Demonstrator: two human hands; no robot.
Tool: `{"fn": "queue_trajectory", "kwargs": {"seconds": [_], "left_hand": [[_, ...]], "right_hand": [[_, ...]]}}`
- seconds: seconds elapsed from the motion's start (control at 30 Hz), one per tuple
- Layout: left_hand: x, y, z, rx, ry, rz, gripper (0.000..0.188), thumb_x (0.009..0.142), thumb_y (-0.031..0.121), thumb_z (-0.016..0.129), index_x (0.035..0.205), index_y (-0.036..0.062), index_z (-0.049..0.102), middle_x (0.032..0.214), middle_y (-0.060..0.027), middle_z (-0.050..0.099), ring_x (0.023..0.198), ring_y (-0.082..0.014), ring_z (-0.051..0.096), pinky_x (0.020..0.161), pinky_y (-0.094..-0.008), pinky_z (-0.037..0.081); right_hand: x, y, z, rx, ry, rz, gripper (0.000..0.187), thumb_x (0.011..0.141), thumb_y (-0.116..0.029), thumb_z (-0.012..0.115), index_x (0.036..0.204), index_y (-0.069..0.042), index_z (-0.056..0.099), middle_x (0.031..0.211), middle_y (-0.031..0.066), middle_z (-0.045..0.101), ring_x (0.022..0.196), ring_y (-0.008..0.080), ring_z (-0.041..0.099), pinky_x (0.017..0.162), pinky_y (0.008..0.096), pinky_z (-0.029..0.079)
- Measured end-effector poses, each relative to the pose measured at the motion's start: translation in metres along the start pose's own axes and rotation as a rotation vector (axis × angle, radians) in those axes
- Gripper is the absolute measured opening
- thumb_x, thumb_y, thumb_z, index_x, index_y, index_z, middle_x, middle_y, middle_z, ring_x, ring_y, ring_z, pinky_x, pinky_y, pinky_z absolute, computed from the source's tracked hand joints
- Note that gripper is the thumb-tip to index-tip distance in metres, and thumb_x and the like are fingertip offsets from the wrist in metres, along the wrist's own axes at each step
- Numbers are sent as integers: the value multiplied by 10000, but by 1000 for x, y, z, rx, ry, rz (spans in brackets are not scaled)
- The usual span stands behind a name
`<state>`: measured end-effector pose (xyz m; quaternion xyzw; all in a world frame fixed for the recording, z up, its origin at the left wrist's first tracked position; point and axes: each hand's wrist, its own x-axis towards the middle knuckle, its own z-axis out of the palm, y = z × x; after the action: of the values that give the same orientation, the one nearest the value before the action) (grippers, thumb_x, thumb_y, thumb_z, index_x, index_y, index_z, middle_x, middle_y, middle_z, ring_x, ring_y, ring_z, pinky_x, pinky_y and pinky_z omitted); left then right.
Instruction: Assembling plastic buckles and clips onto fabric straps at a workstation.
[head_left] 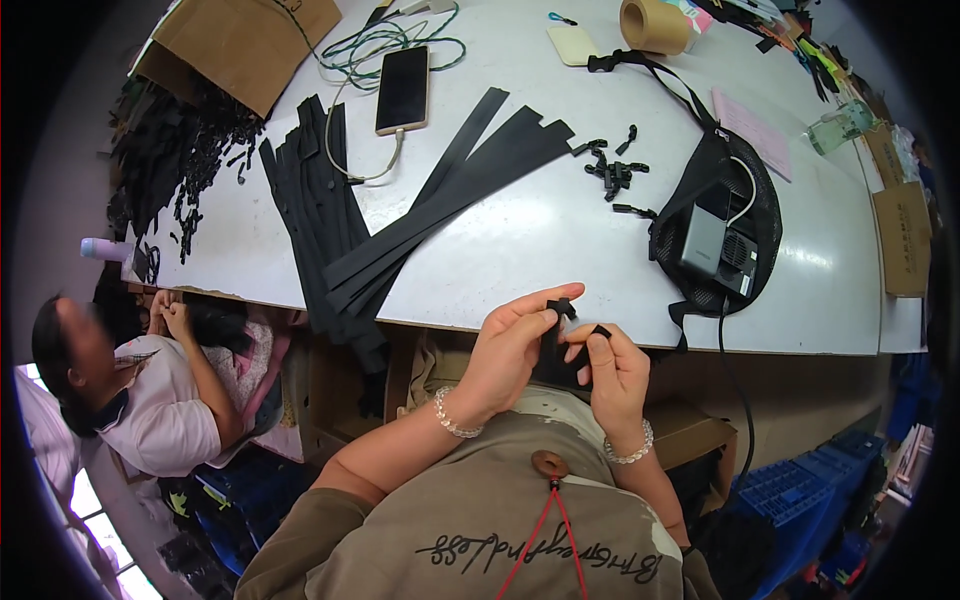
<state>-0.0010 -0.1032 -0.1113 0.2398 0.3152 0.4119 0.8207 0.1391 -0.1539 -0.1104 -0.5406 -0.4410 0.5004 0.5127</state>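
Observation:
My left hand (515, 345) pinches a black strip (553, 352) near the table's front edge, thumb and fingers closed. A small dark piece shows at its fingertips; its exact shape is too small to make out. Close beside it, my right hand (615, 375) is closed in a pinch on another black part of what looks like the same strip, which hangs between the hands over my lap. Flat black strips (455, 200) lie fanned on the table ahead, beside a thicker stack of black strips (315, 200) hanging over the edge. Small black plastic pieces (615, 175) lie loosely heaped beyond my hands.
A phone (403, 90) on a white cable lies among the strips. To the right sits a black mesh bag (720, 210) with a grey device. A tape roll (652, 25) and a cardboard box (235, 45) stand farther back. Another person (165, 390) sits at the left.

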Motion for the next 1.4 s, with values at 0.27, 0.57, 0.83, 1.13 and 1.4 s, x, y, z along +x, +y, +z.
{"fn": "queue_trajectory", "kwargs": {"seconds": [0.27,0.57,0.83,1.13,1.4], "left_hand": [[-5,1,0,301,29,79,294,884,12,511,1171,4,576,947,-39,602,851,-76,549,770,-227,458],[-3,3,-2,356,-36,92,239,912,48,492,1120,-9,594,862,-22,585,780,-85,547,733,-233,462],[-4,2,-2,421,-101,74,214,924,60,474,1071,-15,610,857,-12,575,783,-68,520,735,-221,445],[-4,3,-2,480,-101,101,208,909,43,487,1057,-4,624,894,-5,572,792,-67,507,731,-215,431],[-6,5,0,581,-102,188,200,898,39,513,1049,-2,638,892,-27,576,806,-79,516,743,-230,429]], "right_hand": [[7,-2,-11,129,-49,161,217,931,-153,515,904,23,640,729,22,621,515,19,461,470,149,367],[5,-8,-11,161,-29,190,213,918,-149,530,824,7,642,651,11,605,495,7,434,447,146,333],[6,-4,-13,134,-130,197,226,907,-154,528,765,-13,635,628,-5,595,476,-8,374,423,156,273],[5,-4,-12,156,-105,219,232,898,-160,539,755,-9,641,597,-11,584,460,-7,360,417,155,263],[2,-4,-7,153,-70,205,227,901,-155,531,765,-7,637,599,-8,583,461,-4,353,415,158,259]]}}
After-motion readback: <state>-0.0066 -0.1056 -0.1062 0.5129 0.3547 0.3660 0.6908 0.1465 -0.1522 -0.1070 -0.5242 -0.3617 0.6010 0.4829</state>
